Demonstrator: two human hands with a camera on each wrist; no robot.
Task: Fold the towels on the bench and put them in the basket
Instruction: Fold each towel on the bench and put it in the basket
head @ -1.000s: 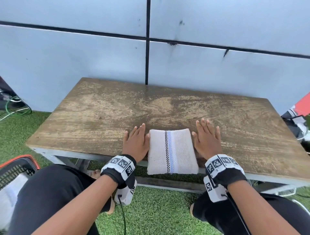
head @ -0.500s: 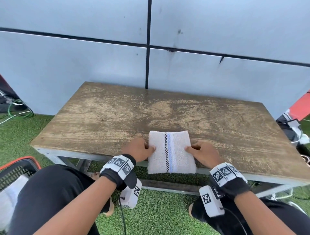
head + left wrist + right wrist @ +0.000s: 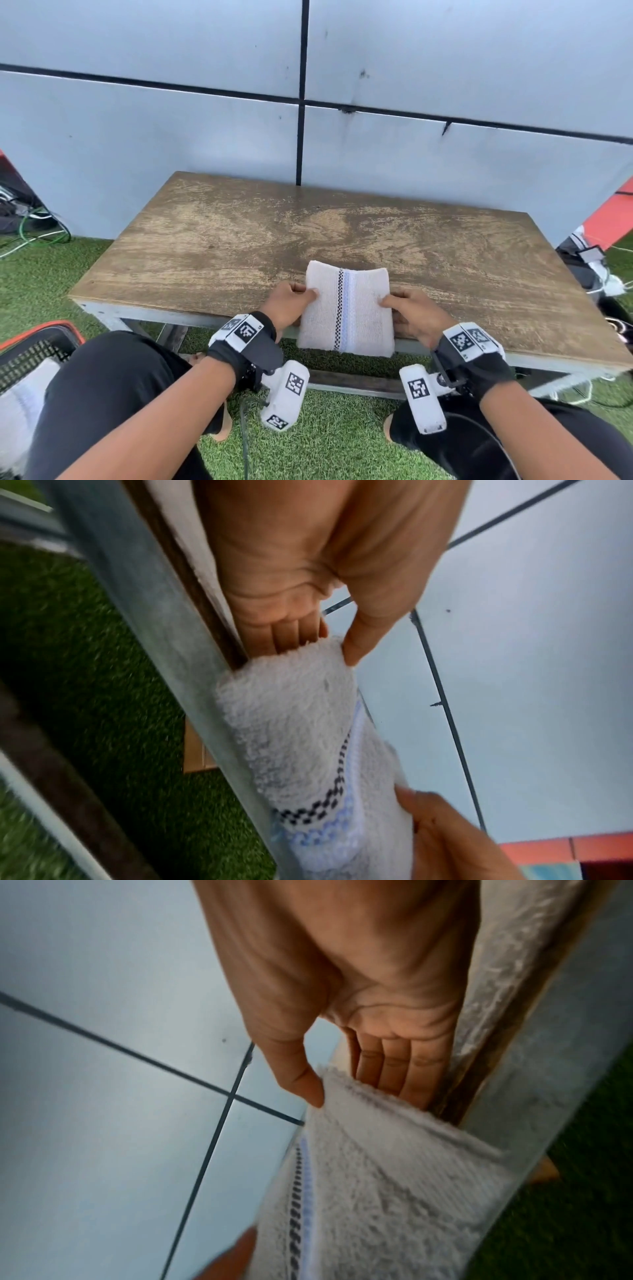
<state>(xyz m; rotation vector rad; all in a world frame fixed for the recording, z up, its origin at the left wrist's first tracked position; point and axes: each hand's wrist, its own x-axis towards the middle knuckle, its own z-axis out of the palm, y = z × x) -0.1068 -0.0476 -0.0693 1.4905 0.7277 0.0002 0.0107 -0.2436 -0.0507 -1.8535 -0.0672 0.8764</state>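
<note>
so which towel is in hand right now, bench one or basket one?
The striped folded towel at the bench front edge: left hand and right hand pinch its sides. The white towel in the basket lies untouched.

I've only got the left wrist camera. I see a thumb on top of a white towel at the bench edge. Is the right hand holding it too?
Observer: Yes. The right hand pinches the towel at its right edge, thumb on top, fingers underneath.
Operator: Where's the basket?
Observer: On the grass beside the person's left leg, a black basket with an orange rim.
Operator: Anything in it?
Observer: Something white lies inside; I cannot tell what.
Operator: More towels on the bench?
Observer: No, the bench shows only this one.
</note>
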